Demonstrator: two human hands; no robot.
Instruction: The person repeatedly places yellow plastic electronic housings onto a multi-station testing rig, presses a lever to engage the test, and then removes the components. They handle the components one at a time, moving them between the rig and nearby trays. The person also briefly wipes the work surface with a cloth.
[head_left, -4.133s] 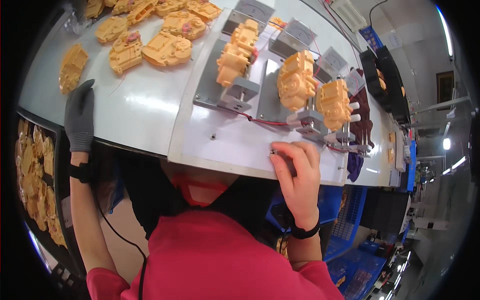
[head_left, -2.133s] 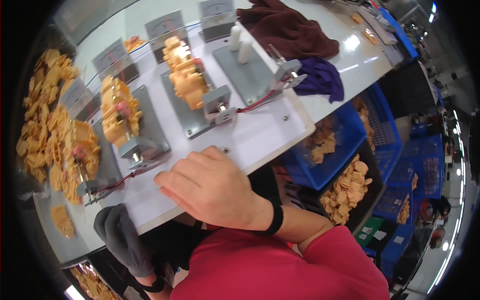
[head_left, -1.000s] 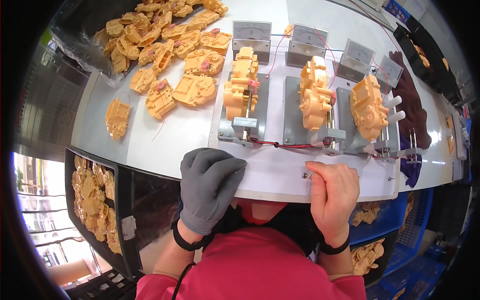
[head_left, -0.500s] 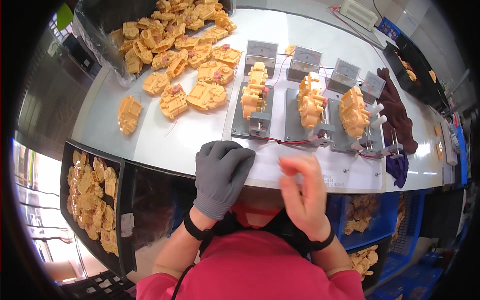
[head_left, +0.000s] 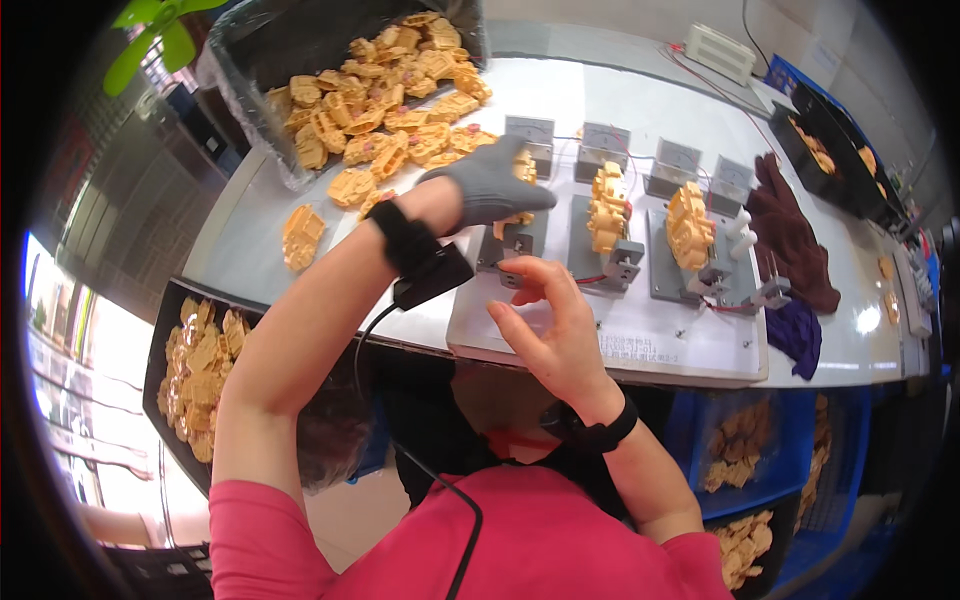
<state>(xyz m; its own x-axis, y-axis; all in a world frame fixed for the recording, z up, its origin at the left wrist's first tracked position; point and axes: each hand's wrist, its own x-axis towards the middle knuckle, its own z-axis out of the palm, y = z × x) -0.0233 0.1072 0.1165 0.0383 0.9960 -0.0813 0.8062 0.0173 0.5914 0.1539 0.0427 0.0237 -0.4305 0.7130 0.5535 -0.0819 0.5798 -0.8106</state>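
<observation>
Head view puts my left hand (head_left: pixel 490 185), in its grey glove, out over the white table (head_left: pixel 590 100), fingers closed loosely over an orange plastic part (head_left: pixel 522 170) at the leftmost grey fixture (head_left: pixel 510 240); I can see only slivers of orange past the glove, so I cannot tell how firmly it grips. My right hand (head_left: pixel 555 325) is bare, raised just in front of the white base board (head_left: pixel 640 340), fingers curled and parted, holding nothing. Two more orange parts sit upright in the middle fixture (head_left: pixel 608 250) and the right fixture (head_left: pixel 690 270), each with a small grey meter behind it. A heap of loose orange parts (head_left: pixel 390 110) spills from a black bin at the table's far left, near my gloved hand. A dark red cloth (head_left: pixel 790 240) lies to the right of the fixtures, a purple one (head_left: pixel 797 335) just below it.
</observation>
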